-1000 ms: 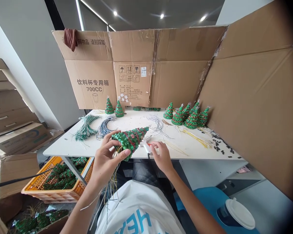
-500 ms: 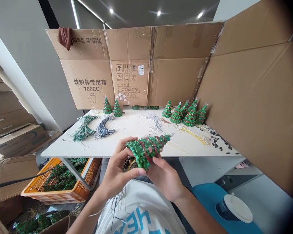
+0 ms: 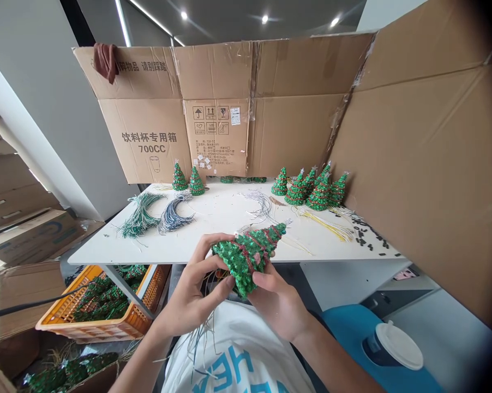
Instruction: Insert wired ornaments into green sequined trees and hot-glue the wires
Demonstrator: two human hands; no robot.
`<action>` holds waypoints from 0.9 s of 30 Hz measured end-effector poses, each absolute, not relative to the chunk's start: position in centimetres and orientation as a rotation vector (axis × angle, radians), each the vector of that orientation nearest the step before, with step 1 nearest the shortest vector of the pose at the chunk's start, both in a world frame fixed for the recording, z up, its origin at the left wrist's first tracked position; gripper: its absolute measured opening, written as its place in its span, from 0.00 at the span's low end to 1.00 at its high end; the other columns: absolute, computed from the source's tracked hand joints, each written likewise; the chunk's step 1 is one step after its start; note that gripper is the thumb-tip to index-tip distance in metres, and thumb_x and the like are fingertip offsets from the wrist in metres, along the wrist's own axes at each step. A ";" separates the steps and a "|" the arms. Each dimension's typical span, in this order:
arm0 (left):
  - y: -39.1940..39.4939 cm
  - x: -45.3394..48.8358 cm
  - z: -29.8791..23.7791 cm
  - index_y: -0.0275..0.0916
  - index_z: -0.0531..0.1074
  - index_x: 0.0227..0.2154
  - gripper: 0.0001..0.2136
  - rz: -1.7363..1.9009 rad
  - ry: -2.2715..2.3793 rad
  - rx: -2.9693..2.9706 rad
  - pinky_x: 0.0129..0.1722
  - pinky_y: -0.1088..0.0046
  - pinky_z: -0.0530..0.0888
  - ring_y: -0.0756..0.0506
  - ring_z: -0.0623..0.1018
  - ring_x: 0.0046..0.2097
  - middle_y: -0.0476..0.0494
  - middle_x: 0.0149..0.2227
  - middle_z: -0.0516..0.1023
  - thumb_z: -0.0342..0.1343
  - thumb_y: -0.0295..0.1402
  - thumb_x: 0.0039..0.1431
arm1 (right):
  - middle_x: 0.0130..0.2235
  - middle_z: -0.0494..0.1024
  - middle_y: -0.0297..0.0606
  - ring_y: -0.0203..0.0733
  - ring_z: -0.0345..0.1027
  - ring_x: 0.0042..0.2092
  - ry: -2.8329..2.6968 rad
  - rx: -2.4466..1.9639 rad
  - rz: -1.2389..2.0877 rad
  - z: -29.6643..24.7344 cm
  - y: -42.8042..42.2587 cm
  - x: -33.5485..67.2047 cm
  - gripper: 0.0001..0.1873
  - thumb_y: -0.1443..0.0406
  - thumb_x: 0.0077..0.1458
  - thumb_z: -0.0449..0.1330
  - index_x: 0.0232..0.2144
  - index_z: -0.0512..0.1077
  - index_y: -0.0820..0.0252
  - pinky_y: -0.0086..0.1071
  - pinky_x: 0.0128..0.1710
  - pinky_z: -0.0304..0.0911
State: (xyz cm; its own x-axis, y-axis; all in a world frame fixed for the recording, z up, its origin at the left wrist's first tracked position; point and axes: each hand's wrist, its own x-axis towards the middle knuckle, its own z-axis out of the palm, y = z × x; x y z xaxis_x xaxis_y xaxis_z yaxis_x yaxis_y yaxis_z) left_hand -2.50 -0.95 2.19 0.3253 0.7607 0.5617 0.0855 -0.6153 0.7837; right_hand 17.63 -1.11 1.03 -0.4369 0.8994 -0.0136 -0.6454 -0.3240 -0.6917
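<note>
Both hands hold a small green sequined tree (image 3: 249,254) with red trim, tilted with its tip pointing up and right, just in front of the white table (image 3: 213,248). My left hand (image 3: 197,289) is closed round its wide base, where loose wires (image 3: 201,338) hang down. My right hand (image 3: 276,300) grips the tree from below, with the thumb pressed on its lower side.
Finished little trees stand at the table's back right (image 3: 311,190) and back left (image 3: 187,180). Bundles of green (image 3: 142,214), blue (image 3: 174,214) and yellow wires (image 3: 325,224) lie on top. Cardboard walls (image 3: 413,164) surround it. An orange basket (image 3: 99,311) of trees sits lower left; a lidded cup (image 3: 395,346) lower right.
My right hand left the small tool on the table and came under the tree. Both hands drew the tree toward my body and tilted it slightly.
</note>
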 end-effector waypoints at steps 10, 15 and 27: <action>-0.5 -2.1 1.8 0.46 0.82 0.40 0.05 1.369 0.796 1.985 0.61 0.57 0.72 0.35 0.73 0.62 0.38 0.65 0.69 0.62 0.33 0.73 | 0.57 0.85 0.34 0.52 0.79 0.55 -0.772 -0.529 1.907 1.1 -1.1 17.7 0.39 0.60 0.48 0.78 0.62 0.74 0.43 0.45 0.57 0.69; -0.6 -2.1 1.7 0.45 0.83 0.40 0.06 1.390 0.807 1.999 0.60 0.57 0.72 0.35 0.72 0.63 0.38 0.66 0.69 0.61 0.33 0.73 | 0.58 0.85 0.34 0.52 0.78 0.57 -0.773 -0.513 1.903 1.0 -1.2 17.6 0.38 0.61 0.49 0.77 0.62 0.74 0.43 0.45 0.58 0.69; -0.7 -1.7 1.5 0.46 0.83 0.40 0.05 1.403 0.807 1.969 0.54 0.57 0.79 0.33 0.75 0.62 0.37 0.66 0.69 0.61 0.34 0.72 | 0.55 0.85 0.33 0.52 0.78 0.57 -0.817 -0.503 1.904 1.2 -1.3 17.8 0.35 0.61 0.50 0.78 0.60 0.75 0.41 0.47 0.61 0.68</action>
State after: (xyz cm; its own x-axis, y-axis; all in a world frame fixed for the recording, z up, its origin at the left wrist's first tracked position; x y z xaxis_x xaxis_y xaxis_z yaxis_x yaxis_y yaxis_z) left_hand -1.73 -0.74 1.51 0.2624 0.7550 0.6009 0.1398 -0.6459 0.7505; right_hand 17.76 -1.27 1.21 -0.4468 0.8947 0.0017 -0.6178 -0.3072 -0.7238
